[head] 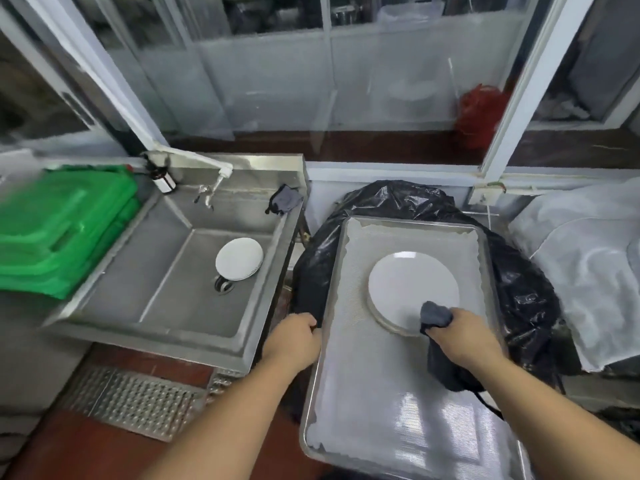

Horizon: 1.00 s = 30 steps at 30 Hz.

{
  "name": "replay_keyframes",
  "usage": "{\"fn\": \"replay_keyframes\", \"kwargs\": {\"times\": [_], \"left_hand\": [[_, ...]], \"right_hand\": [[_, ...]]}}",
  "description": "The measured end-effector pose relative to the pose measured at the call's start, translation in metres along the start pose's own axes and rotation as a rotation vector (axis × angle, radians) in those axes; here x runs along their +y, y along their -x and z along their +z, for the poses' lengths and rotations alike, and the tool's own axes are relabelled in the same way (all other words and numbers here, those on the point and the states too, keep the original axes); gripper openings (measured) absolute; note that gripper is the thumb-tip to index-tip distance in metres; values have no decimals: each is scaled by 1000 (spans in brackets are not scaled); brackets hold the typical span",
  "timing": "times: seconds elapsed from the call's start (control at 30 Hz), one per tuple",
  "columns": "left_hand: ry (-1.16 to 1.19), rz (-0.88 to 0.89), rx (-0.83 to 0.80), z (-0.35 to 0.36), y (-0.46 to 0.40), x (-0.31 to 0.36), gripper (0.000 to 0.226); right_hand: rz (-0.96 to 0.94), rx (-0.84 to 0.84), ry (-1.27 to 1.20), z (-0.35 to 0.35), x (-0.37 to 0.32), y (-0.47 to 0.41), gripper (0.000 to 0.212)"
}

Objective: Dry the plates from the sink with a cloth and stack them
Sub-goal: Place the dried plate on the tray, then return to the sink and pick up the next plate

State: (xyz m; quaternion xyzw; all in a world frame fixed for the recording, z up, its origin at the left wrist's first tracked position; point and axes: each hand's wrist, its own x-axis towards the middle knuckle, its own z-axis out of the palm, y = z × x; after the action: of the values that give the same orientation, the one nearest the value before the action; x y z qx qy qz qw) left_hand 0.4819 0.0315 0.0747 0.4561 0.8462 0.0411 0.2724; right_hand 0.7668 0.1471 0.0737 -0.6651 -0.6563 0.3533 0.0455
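A white plate (408, 289) lies on a metal tray (363, 375) to the right of the sink, on top of at least one other plate. My right hand (465, 332) is closed on a dark grey cloth (435, 315) and presses it onto the plate's near edge. My left hand (296, 336) grips the tray's left rim. A small stack of white plates (239, 258) rests in the steel sink (166, 271), next to the drain.
The tray rests on a bin lined with a black bag (519, 289). Green plastic boards (62, 230) are stacked left of the sink. A second dark cloth (285, 199) lies on the sink's back right corner. White sheeting (585, 271) covers things at right.
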Motion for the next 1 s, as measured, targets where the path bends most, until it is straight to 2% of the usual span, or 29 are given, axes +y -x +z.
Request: {"fn": "replay_keyframes", "kwargs": {"times": [0.17, 0.33, 0.43, 0.57, 0.8, 1.0], "left_hand": [[-62, -18, 14, -18, 39, -89, 41], [-72, -45, 55, -41, 88, -190, 41], [-25, -95, 109, -49, 118, -251, 43], [15, -203, 116, -58, 158, -318, 43], [89, -344, 136, -74, 191, -393, 39], [141, -447, 137, -90, 172, -434, 39]], "right_hand": [[-147, -107, 133, 55, -73, 47, 6], [-370, -130, 391, 125, -159, 105, 9], [-476, -181, 443, 172, -206, 137, 15], [-629, -264, 499, 230, -259, 178, 8], [-821, -417, 633, 312, -334, 209, 14], [-922, -499, 659, 364, -396, 189, 17]]}}
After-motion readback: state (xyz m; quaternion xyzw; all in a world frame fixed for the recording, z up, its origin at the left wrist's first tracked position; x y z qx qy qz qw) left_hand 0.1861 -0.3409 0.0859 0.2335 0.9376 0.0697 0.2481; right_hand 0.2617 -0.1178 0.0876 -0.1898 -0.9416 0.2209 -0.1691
